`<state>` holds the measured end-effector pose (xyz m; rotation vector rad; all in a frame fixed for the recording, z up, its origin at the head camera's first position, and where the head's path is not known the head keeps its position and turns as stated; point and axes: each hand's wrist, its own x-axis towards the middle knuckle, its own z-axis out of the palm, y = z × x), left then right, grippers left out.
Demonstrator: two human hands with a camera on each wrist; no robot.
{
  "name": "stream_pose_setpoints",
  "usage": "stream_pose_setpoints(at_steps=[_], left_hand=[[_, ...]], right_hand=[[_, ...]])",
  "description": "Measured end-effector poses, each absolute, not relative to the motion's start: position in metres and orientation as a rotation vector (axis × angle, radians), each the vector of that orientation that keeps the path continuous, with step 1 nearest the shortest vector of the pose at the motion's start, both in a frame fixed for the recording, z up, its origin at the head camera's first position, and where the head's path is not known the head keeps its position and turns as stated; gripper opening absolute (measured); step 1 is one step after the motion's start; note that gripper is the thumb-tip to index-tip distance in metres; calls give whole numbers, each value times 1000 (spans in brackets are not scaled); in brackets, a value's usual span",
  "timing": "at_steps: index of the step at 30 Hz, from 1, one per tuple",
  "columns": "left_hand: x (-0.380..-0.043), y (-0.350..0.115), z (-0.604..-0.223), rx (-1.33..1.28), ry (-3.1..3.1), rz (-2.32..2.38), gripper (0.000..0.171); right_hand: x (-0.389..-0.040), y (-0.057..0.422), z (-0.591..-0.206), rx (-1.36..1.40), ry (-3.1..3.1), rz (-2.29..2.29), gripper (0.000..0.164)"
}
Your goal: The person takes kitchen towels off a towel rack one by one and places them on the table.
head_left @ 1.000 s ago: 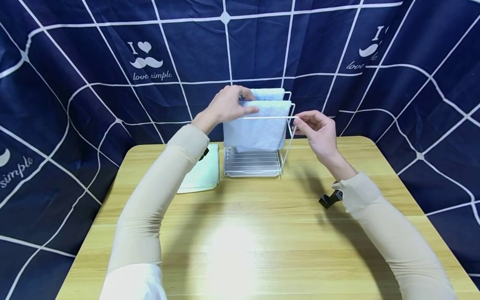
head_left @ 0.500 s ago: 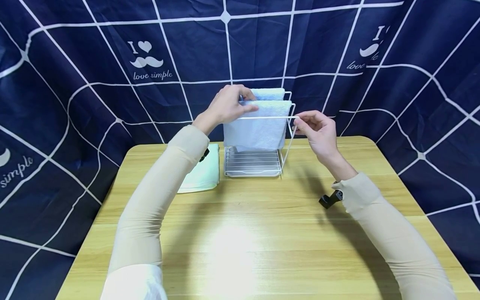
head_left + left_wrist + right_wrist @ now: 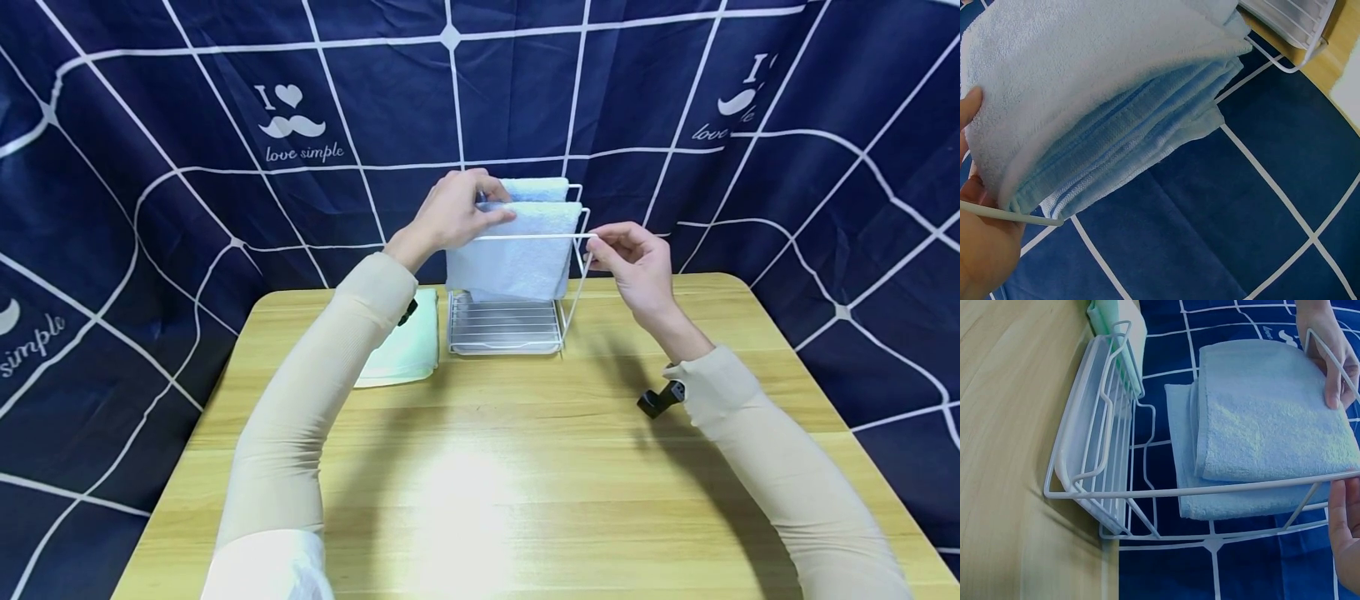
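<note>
A white wire rack stands at the back of the table. Two light-blue towels hang in it, a front towel and a rear towel behind it. My left hand pinches the front towel near its upper left edge, the thumb on its near face. In the left wrist view the layered folds of the front towel show from the side, with the left hand at the edge. My right hand pinches the rack's upper right front corner; in the right wrist view its fingers touch the wire.
A folded pale green cloth lies on the wooden table left of the rack, partly hidden by the left sleeve. The rack's base holds a white tray under a wire grid. A dark blue patterned curtain hangs behind.
</note>
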<state>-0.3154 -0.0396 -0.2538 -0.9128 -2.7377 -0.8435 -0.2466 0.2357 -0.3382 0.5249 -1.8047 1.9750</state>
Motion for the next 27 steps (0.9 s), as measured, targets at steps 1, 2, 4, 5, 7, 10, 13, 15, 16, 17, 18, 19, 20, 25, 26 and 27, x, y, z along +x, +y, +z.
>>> stream_pose_setpoints(at_steps=[1, 2, 4, 5, 7, 10, 13, 15, 16, 17, 18, 19, 20, 25, 26, 27], left_hand=[[-315, -40, -254, -915, -2732, -844, 28], [-315, -40, -254, -916, -2729, -845, 28], [-314, -40, -254, -915, -2724, -845, 28], [-314, -40, -254, -917, -2719, -844, 28], [-314, -40, -255, -920, -2705, -842, 28], [-314, -40, -254, -925, -2682, -835, 27], [-314, -40, -254, -923, -2669, -831, 26], [-314, -40, -253, -923, -2666, -831, 26], [-314, -40, -253, -923, -2663, -832, 26], [-313, -40, -253, -924, -2660, -833, 25], [-313, -40, -253, -925, -2659, -837, 25], [-313, -39, -253, -926, -2657, -839, 25], [-313, -40, -253, -926, -2657, -842, 25], [-313, -40, -251, -933, -2636, -840, 25], [-313, -40, -251, -933, -2630, -843, 25], [-312, -41, -250, -932, -2625, -843, 25]], right_hand=[[-247, 236, -338, 525, -1804, 1976, 23], [-247, 236, -338, 525, -1803, 1979, 24], [-246, 236, -339, 523, -1802, 1983, 25], [-246, 236, -339, 522, -1800, 1985, 25], [-246, 236, -339, 521, -1800, 1985, 26], [-247, 236, -338, 520, -1801, 1983, 25], [-247, 235, -338, 523, -1803, 1981, 25], [-247, 235, -338, 526, -1804, 1978, 25], [-247, 235, -338, 527, -1806, 1972, 25], [-247, 236, -338, 528, -1806, 1970, 25], [-247, 236, -338, 529, -1808, 1965, 25], [-247, 236, -338, 529, -1809, 1963, 25], [-247, 236, -338, 529, -1811, 1960, 25], [-247, 237, -339, 532, -1810, 1960, 20], [-248, 237, -339, 532, -1808, 1961, 18], [-248, 237, -339, 533, -1805, 1965, 16]])
